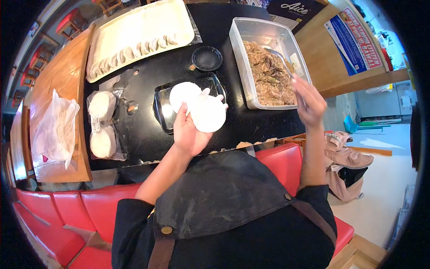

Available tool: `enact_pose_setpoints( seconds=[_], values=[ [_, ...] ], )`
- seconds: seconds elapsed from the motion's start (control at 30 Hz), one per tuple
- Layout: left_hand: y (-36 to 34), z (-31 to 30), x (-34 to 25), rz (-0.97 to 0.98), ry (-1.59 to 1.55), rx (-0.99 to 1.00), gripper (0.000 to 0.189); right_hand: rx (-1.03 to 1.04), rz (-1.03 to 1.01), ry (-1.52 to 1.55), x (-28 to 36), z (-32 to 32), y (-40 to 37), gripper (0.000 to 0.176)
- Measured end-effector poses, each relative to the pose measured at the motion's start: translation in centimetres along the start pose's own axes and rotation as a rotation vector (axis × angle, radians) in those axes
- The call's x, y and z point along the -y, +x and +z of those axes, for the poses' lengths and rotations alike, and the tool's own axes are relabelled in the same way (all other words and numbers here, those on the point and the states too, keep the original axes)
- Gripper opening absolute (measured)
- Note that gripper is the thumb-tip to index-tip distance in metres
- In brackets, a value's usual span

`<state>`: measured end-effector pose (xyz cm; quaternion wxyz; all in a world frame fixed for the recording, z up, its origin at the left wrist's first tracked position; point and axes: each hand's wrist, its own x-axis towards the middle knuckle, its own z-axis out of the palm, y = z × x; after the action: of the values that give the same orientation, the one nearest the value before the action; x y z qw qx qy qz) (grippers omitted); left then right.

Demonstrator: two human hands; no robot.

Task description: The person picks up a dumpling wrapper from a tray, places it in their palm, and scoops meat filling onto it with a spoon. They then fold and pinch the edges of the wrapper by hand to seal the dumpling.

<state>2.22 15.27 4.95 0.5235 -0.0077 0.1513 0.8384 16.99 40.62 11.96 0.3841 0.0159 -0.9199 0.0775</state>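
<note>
My left hand is under a round white wrapper and holds it up over a dark glass tray. Beside it, another white round overlaps the held wrapper from behind. My right hand is closed on the handle of a metal spoon, whose bowl end rests in a brown minced filling. That filling lies in a clear plastic container at the right. Farther back, a row of folded dumplings sits on a cream tray.
A small dark bowl stands behind the glass tray. Packaged wrappers lie at the left of the black table. A plastic bag is on the wooden table farther left. Red seats line the near side.
</note>
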Motion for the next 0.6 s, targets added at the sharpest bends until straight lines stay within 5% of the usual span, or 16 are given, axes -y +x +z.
enact_pose_setpoints(
  seconds=[0.3,0.6],
  values=[
    [-0.7,0.3,0.7,-0.030,-0.013,-0.003,0.061,0.120,0.083,0.244,-5.2,7.1,2.9,0.031],
    [-0.6,0.2,-0.2,0.000,-0.023,-0.002,0.061,0.106,0.118,0.282,-0.6,0.9,-1.8,0.027]
  ],
)
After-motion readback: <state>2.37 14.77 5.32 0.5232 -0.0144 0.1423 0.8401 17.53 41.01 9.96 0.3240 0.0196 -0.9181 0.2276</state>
